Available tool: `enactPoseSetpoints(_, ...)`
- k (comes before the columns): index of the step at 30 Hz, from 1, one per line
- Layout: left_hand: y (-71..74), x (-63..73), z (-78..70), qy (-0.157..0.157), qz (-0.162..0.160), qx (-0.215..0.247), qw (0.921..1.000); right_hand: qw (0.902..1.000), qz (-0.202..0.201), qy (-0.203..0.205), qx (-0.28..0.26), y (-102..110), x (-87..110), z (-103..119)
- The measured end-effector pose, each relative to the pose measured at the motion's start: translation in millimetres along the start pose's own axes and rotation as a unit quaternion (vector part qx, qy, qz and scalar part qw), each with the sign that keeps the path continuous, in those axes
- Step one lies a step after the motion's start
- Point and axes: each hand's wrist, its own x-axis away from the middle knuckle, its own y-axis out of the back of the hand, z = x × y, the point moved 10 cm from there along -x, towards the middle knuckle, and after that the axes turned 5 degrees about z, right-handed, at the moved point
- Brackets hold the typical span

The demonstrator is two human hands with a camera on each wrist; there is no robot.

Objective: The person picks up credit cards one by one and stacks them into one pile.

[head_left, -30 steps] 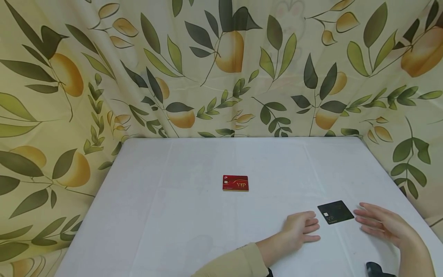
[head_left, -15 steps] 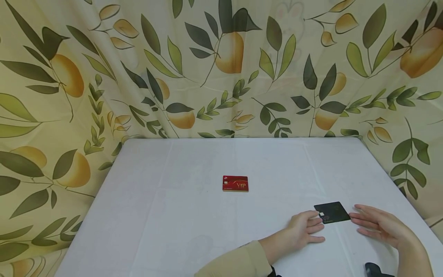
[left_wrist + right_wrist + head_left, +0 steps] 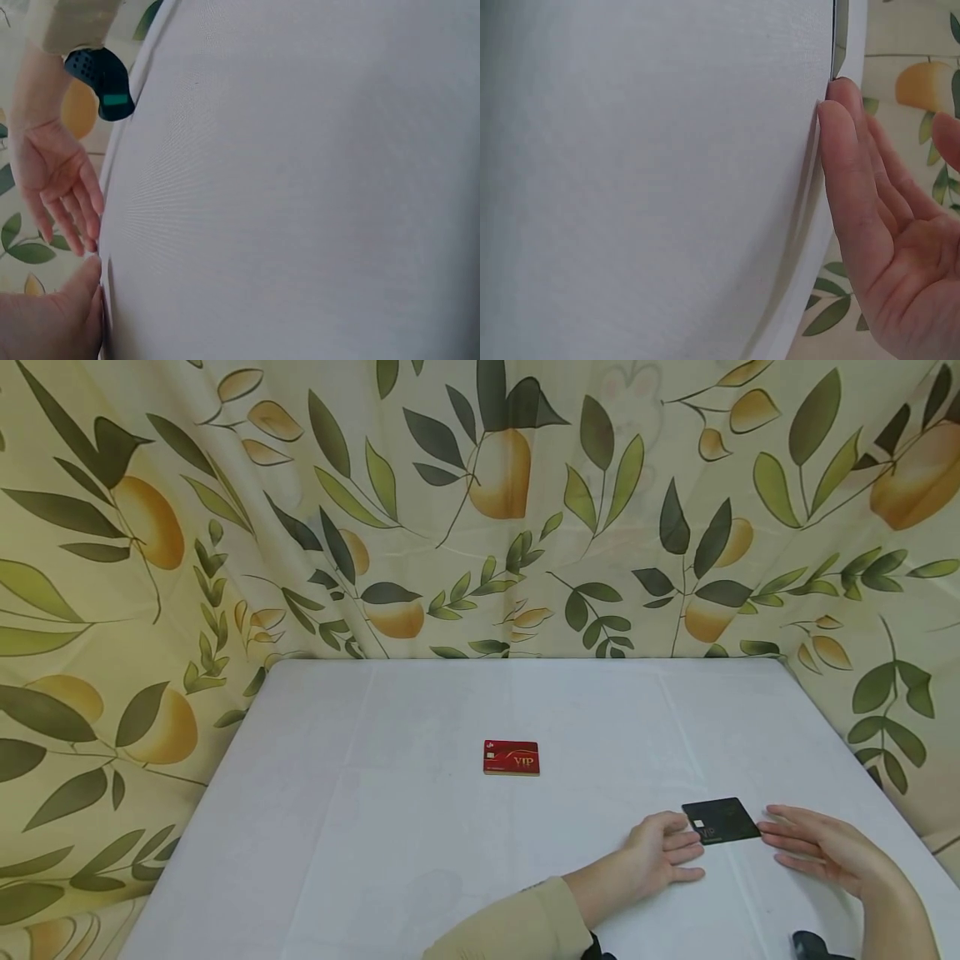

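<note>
A black card [image 3: 722, 821] printed VIP lies flat on the white table [image 3: 360, 860], right of the middle in the head view. My left hand [image 3: 660, 856] is at its left edge, fingers extended and slightly spread, with the index fingertip overlapping the corner. From the other side, my right hand [image 3: 832, 847] has straight fingertips right at the card's right edge. In the left wrist view, the left hand [image 3: 56, 319] and right hand [image 3: 56, 172] face each other. The right wrist view shows the right hand [image 3: 892, 247] with long, straight fingers low at the tabletop.
A red VIP card [image 3: 512, 758], seemingly on a small stack, lies near the table's middle. A curtain [image 3: 450, 568] with a fruit and leaf print hangs behind the table and along its left side. A dark wrist device [image 3: 813, 946] shows at the bottom right.
Over the first half second both hands closed in on the black card, and it slid slightly left to the left fingertips. Since then hands and card have stayed almost still.
</note>
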Motion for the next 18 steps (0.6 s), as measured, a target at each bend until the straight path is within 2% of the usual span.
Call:
enactPoseSetpoints(7, 1.4, -1.0, -3.9, -0.025, -0.024, 0.022, 0.9992, 1.0, 0.006, 0.006, -0.003, -2.4, -0.9, 0.6)
enactPoseSetpoints(18, 0.3, 0.7, -12.3, -0.043, -0.047, 0.006, 0.9979, 1.0, 0.006, 0.002, 0.005, -4.4, -3.3, 2.3)
